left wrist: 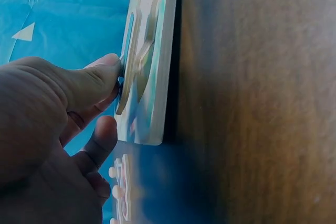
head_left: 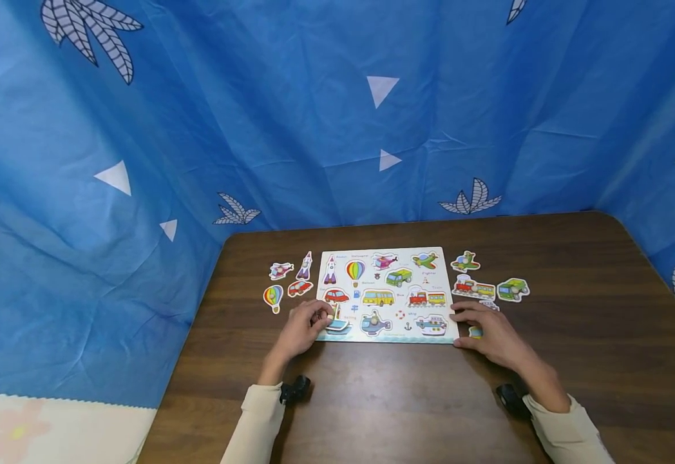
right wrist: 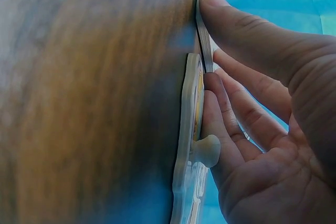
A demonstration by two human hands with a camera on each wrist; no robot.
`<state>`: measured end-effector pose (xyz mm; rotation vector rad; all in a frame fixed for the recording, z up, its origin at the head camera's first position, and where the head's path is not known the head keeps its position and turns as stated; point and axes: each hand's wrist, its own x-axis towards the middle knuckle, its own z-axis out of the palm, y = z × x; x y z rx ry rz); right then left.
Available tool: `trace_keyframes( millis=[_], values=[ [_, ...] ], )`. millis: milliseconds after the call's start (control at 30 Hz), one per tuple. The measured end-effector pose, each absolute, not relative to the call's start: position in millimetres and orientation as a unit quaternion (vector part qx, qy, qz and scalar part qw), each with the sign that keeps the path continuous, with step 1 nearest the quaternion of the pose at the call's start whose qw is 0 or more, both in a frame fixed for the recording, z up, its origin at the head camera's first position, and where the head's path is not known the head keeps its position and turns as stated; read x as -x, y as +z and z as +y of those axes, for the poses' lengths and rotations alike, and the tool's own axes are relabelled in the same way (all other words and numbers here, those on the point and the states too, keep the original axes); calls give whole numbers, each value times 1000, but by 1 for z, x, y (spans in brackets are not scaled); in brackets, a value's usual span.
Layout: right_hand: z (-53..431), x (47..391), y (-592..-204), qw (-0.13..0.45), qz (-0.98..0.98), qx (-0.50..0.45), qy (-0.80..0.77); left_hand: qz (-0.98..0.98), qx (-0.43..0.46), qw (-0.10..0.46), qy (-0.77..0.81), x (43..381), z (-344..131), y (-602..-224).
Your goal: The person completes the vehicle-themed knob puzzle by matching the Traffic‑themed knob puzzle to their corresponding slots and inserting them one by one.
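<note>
Beige sleeves (head_left: 261, 415) are nearest; L hand (head_left: 304, 325) pinches boat pc (head_left: 339, 325) over the board (head_left: 401, 333), btwn both hands. R hand (head_left: 496, 332), thumb & fingers apart, touches board's edge; train pc (head_left: 475, 288) lies just beyond it on surface (head_left: 401, 406).

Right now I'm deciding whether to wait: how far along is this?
Apparently done: only the submarine sits in the board. In hand: the left hand pinches the sailboat piece at the board's near-left corner; the right hand touches the board's edge. Remaining: rocket, helicopter, balloon and car pieces lie left of the board; plane, train, truck and ship right, plus a mostly hidden piece.
</note>
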<state>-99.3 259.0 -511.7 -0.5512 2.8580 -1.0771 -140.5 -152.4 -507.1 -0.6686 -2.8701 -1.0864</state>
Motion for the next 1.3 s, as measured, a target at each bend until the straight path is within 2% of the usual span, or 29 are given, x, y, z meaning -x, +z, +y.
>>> trace_keyframes(
  millis=[300, 1300],
  values=[
    [259, 100, -514, 38, 921, 163, -352, -914, 217, 8, -342, 135, -147, -514],
    [257, 99, -511, 22, 921, 170, -351, -919, 190, -33, -345, 133, -146, -513]
  ],
)
